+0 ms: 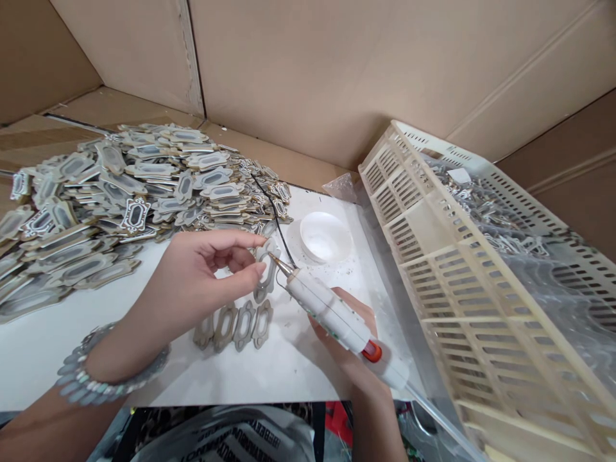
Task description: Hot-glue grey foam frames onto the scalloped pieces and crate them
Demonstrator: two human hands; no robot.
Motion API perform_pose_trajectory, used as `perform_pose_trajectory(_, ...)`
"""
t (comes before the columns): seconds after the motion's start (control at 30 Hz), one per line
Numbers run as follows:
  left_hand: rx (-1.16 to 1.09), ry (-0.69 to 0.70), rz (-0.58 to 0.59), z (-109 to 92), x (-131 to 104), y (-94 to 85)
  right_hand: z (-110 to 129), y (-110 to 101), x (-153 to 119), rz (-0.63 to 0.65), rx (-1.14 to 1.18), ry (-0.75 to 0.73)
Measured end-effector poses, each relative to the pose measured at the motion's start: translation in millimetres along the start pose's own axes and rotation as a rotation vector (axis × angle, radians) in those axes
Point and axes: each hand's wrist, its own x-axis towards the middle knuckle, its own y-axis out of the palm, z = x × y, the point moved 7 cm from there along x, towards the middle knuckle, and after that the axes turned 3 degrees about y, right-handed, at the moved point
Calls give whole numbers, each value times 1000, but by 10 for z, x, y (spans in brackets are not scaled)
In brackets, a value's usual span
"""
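Between thumb and fingers, my left hand (226, 263) pinches an oval metal frame plate (267, 273) with a cut-out centre, held just above the white work surface. My right hand (346, 327) is wrapped round a white glue gun (332, 308) from beneath, its fingers partly hidden by the body. The gun's metal nozzle points up and left, at the upper part of the held plate; I cannot tell whether it touches. A glue stick (440, 420) juts from the gun's rear. Below the left hand, several similar plates (244, 325) lie side by side in a row.
A large heap of metal plates (158, 179) covers the back left. A white round bowl (326, 237) stands behind the glue gun, with a black cord (274, 208) beside it. A cream plastic crate (433, 269) with bagged metal parts rises at the right. Cardboard walls (308, 77) enclose the back.
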Motion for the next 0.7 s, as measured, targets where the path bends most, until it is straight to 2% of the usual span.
perform_pose_trajectory(0.33,19,7,-2,0,1,1,70,2,13,15,61,-8)
perform_pose_trajectory(0.47,67,52,-11,-15,11,-16,80,-8,16,7,53,-6)
perform_pose_trajectory(0.6,138,93,42,-28,42,15,91,-43,33,-39,37,16)
perform_pose_trajectory(0.7,228,129,77,-74,50,4,59,-123,55,-139,27,113)
